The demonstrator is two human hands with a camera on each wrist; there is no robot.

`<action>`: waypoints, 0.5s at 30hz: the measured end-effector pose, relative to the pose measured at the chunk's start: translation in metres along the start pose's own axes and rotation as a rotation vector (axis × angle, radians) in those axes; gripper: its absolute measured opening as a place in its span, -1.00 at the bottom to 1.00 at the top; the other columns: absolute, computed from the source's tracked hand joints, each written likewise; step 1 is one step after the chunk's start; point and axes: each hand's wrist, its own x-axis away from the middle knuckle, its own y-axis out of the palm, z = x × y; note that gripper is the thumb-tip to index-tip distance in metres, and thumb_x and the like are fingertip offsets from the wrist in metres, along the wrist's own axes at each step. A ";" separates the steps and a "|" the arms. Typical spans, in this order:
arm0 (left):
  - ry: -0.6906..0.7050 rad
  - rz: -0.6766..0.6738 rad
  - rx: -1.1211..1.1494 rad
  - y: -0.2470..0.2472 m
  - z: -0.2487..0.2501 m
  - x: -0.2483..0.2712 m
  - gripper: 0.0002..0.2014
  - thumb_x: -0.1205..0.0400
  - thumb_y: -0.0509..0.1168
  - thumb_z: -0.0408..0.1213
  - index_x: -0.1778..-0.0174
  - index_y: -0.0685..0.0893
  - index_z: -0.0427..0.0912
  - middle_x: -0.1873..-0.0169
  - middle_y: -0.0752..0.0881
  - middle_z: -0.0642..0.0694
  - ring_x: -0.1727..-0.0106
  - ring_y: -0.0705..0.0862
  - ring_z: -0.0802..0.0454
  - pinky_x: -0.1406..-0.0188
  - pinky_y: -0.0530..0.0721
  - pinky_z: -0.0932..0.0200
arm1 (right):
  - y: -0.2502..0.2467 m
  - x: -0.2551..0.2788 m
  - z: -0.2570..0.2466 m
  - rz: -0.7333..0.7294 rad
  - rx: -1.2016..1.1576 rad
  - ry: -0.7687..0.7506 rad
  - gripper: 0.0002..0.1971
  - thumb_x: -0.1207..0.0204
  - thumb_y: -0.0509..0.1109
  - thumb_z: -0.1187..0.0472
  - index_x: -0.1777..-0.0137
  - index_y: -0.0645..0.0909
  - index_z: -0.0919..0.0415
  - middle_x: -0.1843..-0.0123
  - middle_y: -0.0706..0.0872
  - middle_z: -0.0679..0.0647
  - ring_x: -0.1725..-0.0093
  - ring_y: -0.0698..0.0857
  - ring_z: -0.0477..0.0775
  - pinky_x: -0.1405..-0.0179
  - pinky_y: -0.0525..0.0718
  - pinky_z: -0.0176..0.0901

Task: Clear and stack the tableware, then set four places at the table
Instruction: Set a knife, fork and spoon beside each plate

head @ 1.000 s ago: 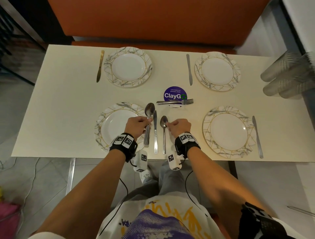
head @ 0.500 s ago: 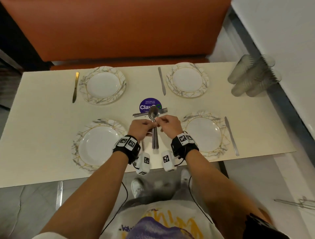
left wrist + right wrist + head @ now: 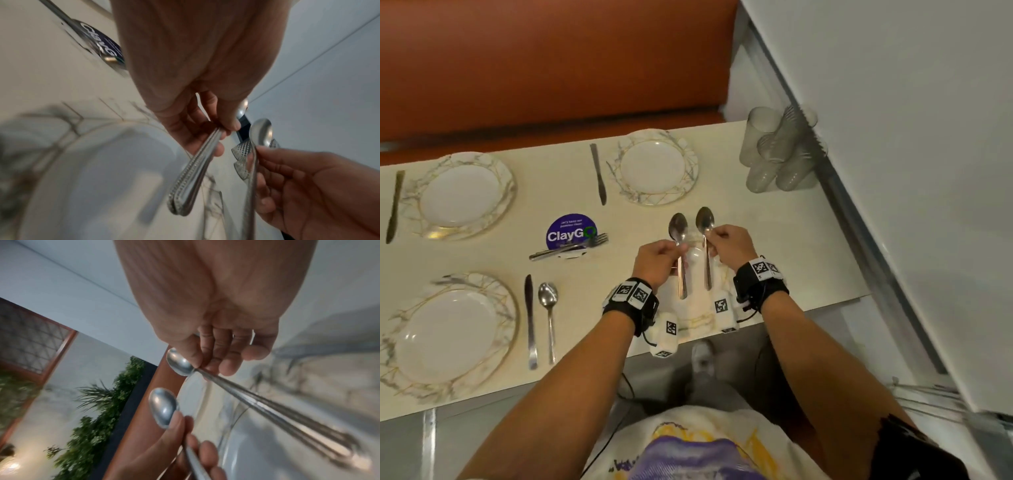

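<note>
1. left hand [image 3: 659,262] pinches what looks like two stacked spoons [image 3: 679,246] by the neck, fingers [image 3: 230,123] curled tight; right hand [image 3: 729,248] pinches a single spoon [image 3: 705,240] the same way; both held in the air above the near-right plate [image 3: 700,313], which the hands mostly hide.
2. risk: the left pair is clamped at one point only; handles could fan out and one could slide free, dropping on the plate rim.
3. risk: a knife may still lie right of that plate, hidden under the right wrist; setting a spoon down blind could knock it.
4. risk: the stacked cups [image 3: 779,154] stand at the far-right corner of the desk [image 3: 774,226]; a wide swing of the right elbow would reach them.
5. room: the strip right of the plate is narrow, desk edge close; near edge just under the wrists; more open room toward the ClayGo sticker [image 3: 571,232] and forks [image 3: 570,247].
6. near-left place already has knife [image 3: 529,318] and spoon [image 3: 548,315]; three places still lack spoons.
</note>
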 end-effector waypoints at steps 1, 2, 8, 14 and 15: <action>-0.008 0.003 0.014 0.012 -0.001 -0.001 -0.84 -0.69 0.49 -0.32 0.02 0.78 -0.39 0.30 0.81 -0.18 0.29 0.85 -0.10 0.16 0.87 0.00 | -0.015 -0.006 0.010 0.019 0.007 0.022 -0.84 -0.59 0.46 0.08 0.24 0.72 0.01 0.34 0.79 -0.01 0.35 0.76 -0.01 0.25 0.69 -0.13; -0.019 0.008 0.033 0.023 -0.002 -0.002 -0.85 -0.72 0.45 -0.35 0.00 0.75 -0.41 0.30 0.80 -0.16 0.31 0.85 -0.09 0.21 0.87 0.03 | -0.030 -0.011 0.021 0.041 0.020 0.047 -0.86 -0.57 0.47 0.09 0.23 0.73 0.01 0.36 0.78 -0.02 0.33 0.75 0.01 0.20 0.74 -0.09; -0.077 0.032 0.074 0.063 -0.013 -0.004 -0.86 -0.71 0.46 -0.36 -0.03 0.68 -0.37 0.26 0.76 -0.23 0.35 0.82 -0.13 0.25 0.88 -0.05 | -0.078 -0.023 0.075 0.039 0.126 0.195 -0.83 -0.48 0.44 0.07 0.28 0.80 0.04 0.23 0.85 0.11 0.12 0.82 0.23 0.02 0.84 0.13; -0.091 0.059 0.069 0.073 -0.018 -0.005 -0.88 -0.70 0.46 -0.39 0.09 0.70 -0.36 0.27 0.76 -0.25 0.29 0.80 -0.17 0.28 0.88 -0.04 | -0.082 -0.024 0.102 0.058 0.257 0.199 -0.82 -0.61 0.41 0.25 0.03 0.86 0.24 0.10 0.86 0.15 0.11 0.80 0.17 0.16 0.75 -0.15; -0.092 0.065 0.068 0.074 -0.018 -0.006 -0.88 -0.70 0.46 -0.38 0.10 0.71 -0.35 0.26 0.76 -0.25 0.29 0.80 -0.18 0.26 0.89 -0.06 | -0.081 -0.025 0.104 0.058 0.274 0.197 -0.82 -0.62 0.42 0.25 0.00 0.86 0.24 0.08 0.86 0.14 0.09 0.81 0.16 0.12 0.76 -0.15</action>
